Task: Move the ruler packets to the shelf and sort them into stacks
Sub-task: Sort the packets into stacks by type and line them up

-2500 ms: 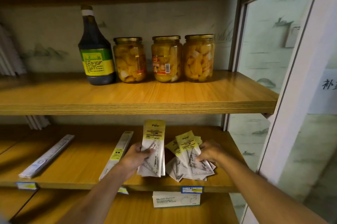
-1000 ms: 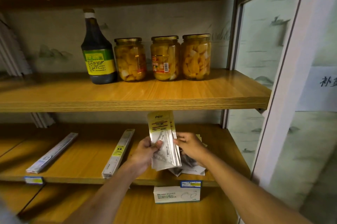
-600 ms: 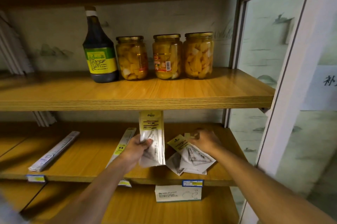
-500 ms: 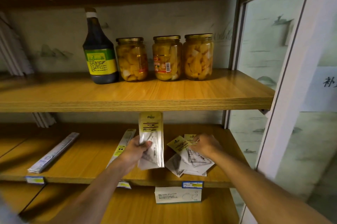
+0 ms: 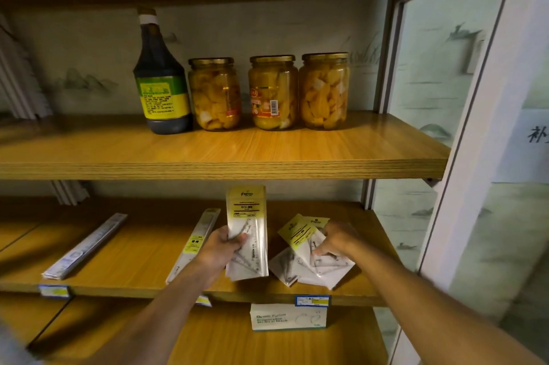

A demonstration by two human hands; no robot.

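Left hand [image 5: 221, 247] around glossy flat ruler packets [image 5: 247, 234].

Small shop: price tags [image 5: 312, 300] on shelf [image 5: 208, 162] w/ jars [image 5: 273, 92].

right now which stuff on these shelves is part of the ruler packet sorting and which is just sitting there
Part of the job:
- packets held in left hand
- loose pile under right hand
- long ruler packets
- middle shelf

Just sitting there:
- sauce bottle
- three fruit jars
- mask box
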